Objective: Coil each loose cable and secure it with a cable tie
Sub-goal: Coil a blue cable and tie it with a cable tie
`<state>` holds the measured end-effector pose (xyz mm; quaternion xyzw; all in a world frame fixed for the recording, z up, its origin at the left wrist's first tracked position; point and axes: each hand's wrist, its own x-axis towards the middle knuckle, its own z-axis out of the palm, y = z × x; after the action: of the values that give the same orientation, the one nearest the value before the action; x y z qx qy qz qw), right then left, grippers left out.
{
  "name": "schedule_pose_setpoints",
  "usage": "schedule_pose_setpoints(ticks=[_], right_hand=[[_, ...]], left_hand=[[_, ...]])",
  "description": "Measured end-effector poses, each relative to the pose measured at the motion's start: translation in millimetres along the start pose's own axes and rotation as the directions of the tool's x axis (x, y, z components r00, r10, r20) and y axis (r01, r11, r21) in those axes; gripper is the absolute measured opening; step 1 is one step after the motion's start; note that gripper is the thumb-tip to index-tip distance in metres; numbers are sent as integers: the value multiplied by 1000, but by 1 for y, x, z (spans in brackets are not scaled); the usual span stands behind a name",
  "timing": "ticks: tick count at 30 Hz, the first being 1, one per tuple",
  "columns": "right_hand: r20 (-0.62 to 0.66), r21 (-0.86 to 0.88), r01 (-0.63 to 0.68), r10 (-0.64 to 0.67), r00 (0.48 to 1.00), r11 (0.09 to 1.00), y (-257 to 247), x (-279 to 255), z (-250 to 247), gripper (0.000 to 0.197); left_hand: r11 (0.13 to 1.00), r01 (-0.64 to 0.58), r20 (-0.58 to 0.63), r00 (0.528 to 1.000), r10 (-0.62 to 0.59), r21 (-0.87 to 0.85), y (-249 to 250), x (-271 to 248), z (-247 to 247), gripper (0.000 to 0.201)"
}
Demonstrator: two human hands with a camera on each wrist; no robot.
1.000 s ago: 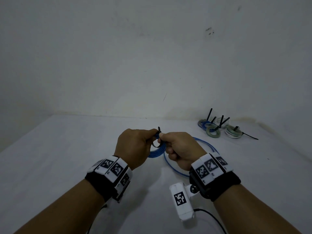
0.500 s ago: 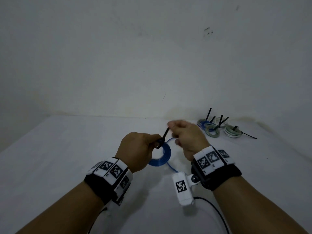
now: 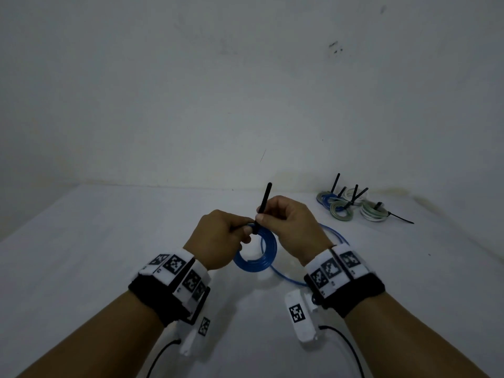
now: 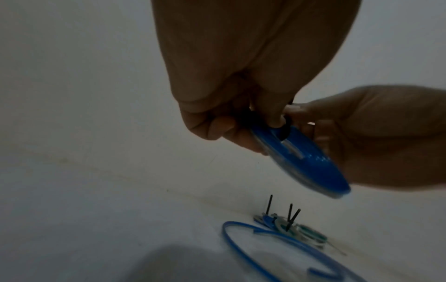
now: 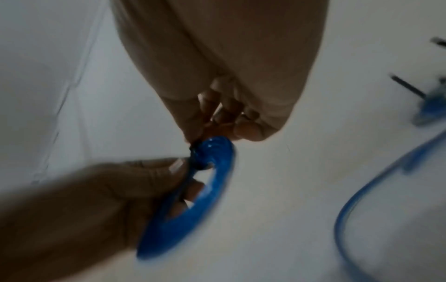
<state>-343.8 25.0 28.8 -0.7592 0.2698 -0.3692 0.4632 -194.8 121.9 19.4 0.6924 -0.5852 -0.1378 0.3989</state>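
Note:
A blue coiled cable [image 3: 256, 255] [image 4: 311, 160] [image 5: 193, 206] hangs above the white table, held at its top by my left hand [image 3: 221, 238] [image 4: 241, 122]. A black cable tie [image 3: 263, 207] is wrapped round the coil's top, and its tail sticks up past my right hand [image 3: 283, 222] [image 5: 217, 122], which pinches the tail close to the coil. The tie's loop [image 4: 286, 129] [image 5: 196, 156] sits tight on the blue turns. A second, loose blue cable [image 3: 308, 271] [image 4: 260, 246] [image 5: 362, 200] lies on the table under and right of the hands.
Several coiled cables [image 3: 351, 205] [image 4: 289, 225] with upright black tie tails lie at the back right near the wall. One loose black tie [image 3: 401, 218] lies beside them. The white table [image 3: 81, 255] meets the wall [image 3: 191, 91] close behind.
My right hand pulled the tie's tail up and away, then came back down to the coil; the tail now stands much longer above the hands and the loop sits tighter.

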Motion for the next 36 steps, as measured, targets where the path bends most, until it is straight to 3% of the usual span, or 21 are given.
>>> schedule_pose_setpoints(ticks=[3, 6, 9, 13, 21, 27, 30, 32, 34, 36], right_hand=[[19, -195, 156, -156, 988, 968, 5, -5, 2, 2], [5, -214, 186, -190, 982, 959, 7, -6, 1, 5], [-17, -280, 224, -238, 971, 934, 7, -9, 3, 7], [-7, -240, 207, -215, 977, 948, 9, -10, 4, 7], [-117, -89, 137, -147, 982, 987, 10, -12, 13, 4], [-155, -114, 101, -118, 981, 988, 9, -3, 1, 2], [-201, -199, 36, -77, 977, 979, 7, -4, -6, 14], [-139, -388, 66, -129, 982, 919, 2, -11, -9, 21], [96, -620, 213, -197, 976, 755, -4, -19, -8, 28], [264, -747, 302, -154, 952, 592, -5, -21, -7, 35]], left_hand=[[999, 22, -6, 1000, -22, -30, 0, 2, -1, 20], [1000, -17, 1, 1000, 17, 17, -1, 0, -1, 21], [998, -38, 32, 999, 39, -43, -3, -4, -1, 19], [992, -51, -7, 999, 51, -112, -7, -5, 0, 14], [953, -206, -25, 976, 217, 222, -4, 2, 0, 32], [972, -57, -22, 998, 64, 228, -8, 4, 2, 36], [970, 38, -51, 998, -26, 241, -8, 11, -1, 42], [976, 90, -67, 995, -78, 199, -7, 18, -3, 42], [983, 127, -60, 991, -119, 135, -4, 24, -3, 40], [987, 150, -47, 988, -147, 63, 1, 30, -2, 37]])
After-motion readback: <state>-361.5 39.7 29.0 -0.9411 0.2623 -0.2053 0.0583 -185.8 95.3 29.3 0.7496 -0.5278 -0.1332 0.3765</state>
